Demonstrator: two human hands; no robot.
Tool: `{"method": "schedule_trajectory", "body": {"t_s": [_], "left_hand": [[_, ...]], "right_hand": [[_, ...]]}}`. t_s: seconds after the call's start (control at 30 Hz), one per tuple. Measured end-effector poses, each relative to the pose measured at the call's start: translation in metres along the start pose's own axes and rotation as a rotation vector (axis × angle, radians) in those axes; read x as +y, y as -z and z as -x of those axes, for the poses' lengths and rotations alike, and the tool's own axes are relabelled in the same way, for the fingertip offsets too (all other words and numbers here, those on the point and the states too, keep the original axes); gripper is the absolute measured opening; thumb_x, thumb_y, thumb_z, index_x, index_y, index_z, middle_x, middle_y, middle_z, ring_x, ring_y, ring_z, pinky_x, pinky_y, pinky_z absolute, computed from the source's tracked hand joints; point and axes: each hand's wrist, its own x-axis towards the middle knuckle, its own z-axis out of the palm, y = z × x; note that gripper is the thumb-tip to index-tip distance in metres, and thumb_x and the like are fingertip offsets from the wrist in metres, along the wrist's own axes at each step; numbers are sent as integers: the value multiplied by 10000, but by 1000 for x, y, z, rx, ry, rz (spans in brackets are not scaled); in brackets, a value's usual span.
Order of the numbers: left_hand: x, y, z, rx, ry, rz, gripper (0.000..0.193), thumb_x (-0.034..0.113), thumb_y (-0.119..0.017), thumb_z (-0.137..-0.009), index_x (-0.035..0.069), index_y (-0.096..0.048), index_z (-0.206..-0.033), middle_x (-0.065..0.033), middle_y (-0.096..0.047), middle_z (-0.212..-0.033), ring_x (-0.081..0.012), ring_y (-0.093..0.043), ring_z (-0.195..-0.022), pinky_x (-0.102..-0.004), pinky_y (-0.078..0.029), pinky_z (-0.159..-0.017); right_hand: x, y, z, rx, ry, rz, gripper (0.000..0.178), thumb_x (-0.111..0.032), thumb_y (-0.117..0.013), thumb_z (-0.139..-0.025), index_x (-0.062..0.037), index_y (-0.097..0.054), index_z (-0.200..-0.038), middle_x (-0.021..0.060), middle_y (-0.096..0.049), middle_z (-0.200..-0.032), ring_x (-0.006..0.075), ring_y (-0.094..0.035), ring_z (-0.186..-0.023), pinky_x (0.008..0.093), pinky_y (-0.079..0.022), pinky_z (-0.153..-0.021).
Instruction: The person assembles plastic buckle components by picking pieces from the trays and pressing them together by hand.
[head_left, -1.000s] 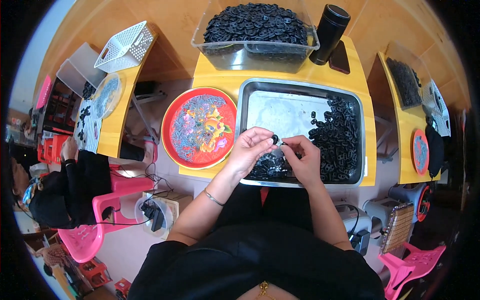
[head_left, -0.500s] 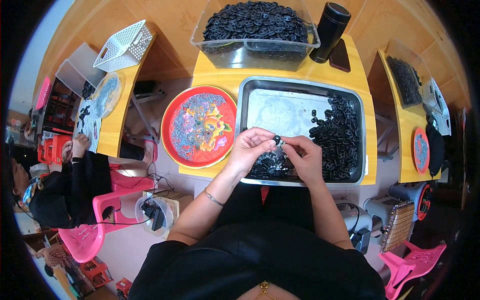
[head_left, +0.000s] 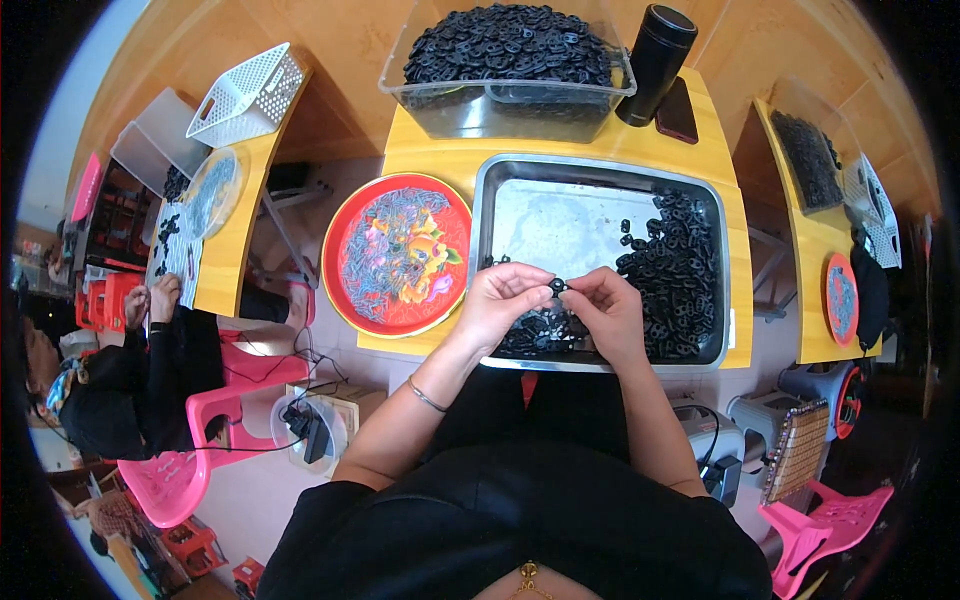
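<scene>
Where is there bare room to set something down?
The steel tray is bare beyond the left hand, between its far wall and the black parts. Crowded: its right side, and the near part between left hand and right hand.

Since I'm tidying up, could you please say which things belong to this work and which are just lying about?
Belonging, apparently:
- black piece between left hand and right hand
- metal tray
- red tray
- plastic tub

Just lying about, apparently:
- black bottle
- phone
</scene>
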Motion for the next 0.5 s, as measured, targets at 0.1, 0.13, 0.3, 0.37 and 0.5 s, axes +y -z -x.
{"method": "schedule_trajectory", "body": {"t_s": [0.1,0.13,0.3,0.37,0.5], "left_hand": [[-1,0,0,4,15,10,157,22,-629,-821,-7,-621,-976,-72,-659,-850,-110,-624,-743,-225,-501,-685],[-1,0,0,6,16,21,158,22,-631,-820,-7,-625,-976,-74,-661,-849,-110,-624,-738,-224,-500,-684],[0,1,0,-15,25,11,153,28,-637,-818,-4,-633,-967,-76,-662,-848,-110,-626,-743,-222,-500,-683],[0,2,0,-27,32,-13,152,32,-638,-818,-3,-635,-966,-76,-662,-846,-110,-626,-743,-222,-500,-682],[2,1,-2,-25,74,68,145,21,-630,-822,-2,-632,-965,-71,-658,-844,-105,-618,-736,-217,-497,-682]], "right_hand": [[0,0,0,-9,0,-13,118,-45,-688,-767,-13,-612,-851,21,-630,-742,54,-573,-664,191,-451,-603],[0,0,0,-8,6,-21,119,-45,-690,-765,-14,-613,-851,19,-628,-740,51,-566,-656,189,-444,-595],[-1,1,1,-21,-12,-42,114,-32,-684,-768,-14,-612,-855,21,-629,-750,51,-567,-675,191,-446,-604],[-1,1,2,-25,-29,-66,113,-27,-681,-769,-13,-611,-857,22,-629,-753,51,-567,-682,191,-445,-610],[-6,-5,3,-29,-19,-64,150,10,-666,-766,-11,-609,-903,25,-618,-816,63,-562,-720,195,-449,-650]]}}
